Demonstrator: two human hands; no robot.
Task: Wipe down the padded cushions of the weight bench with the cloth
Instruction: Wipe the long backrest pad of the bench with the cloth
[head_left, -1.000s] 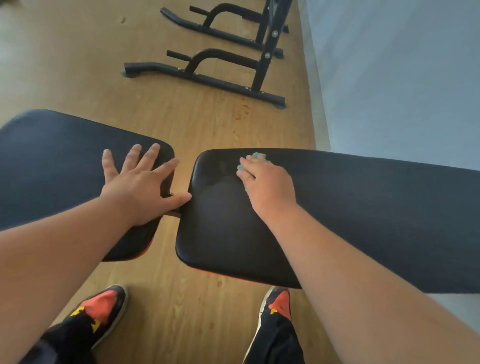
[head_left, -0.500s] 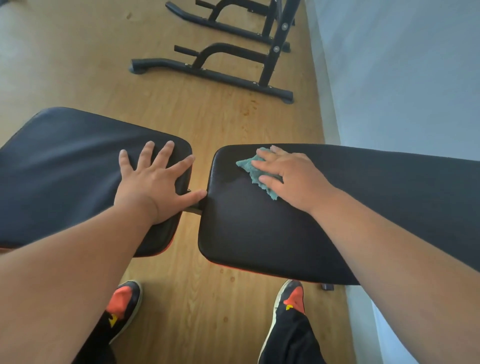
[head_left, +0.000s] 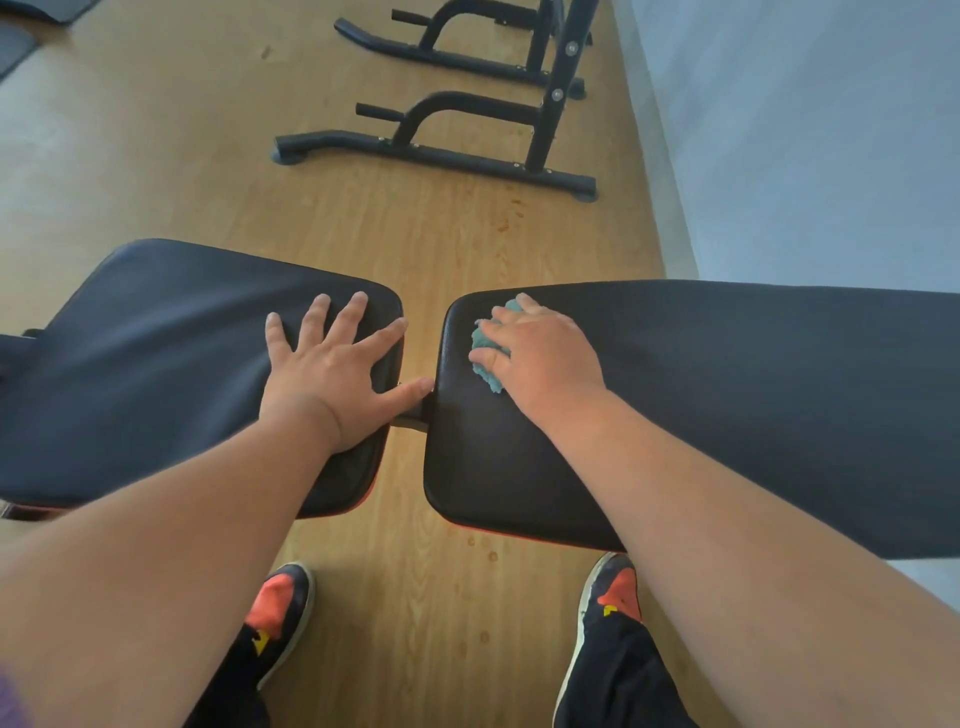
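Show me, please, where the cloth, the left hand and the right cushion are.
cloth (head_left: 485, 347): head view, teal bunch showing between the fingers.
left hand (head_left: 330, 382): head view, back of the hand.
right cushion (head_left: 753, 374): head view, bare black top.

Single head-worn view, looking steeply down and forward from standing height, close over both forearms. Right hand (head_left: 540, 356) pressing the teal cloth (head_left: 485, 343) just right of centre; left hand (head_left: 332, 369) just left of it. Shoes at bottom edge, black metal rack (head_left: 441, 150) far ahead.

Left hand (head_left: 332, 384) flat, fingers (head_left: 353, 317) splayed; right hand (head_left: 540, 358) palm-down, fingers curled, both forearms outstretched.
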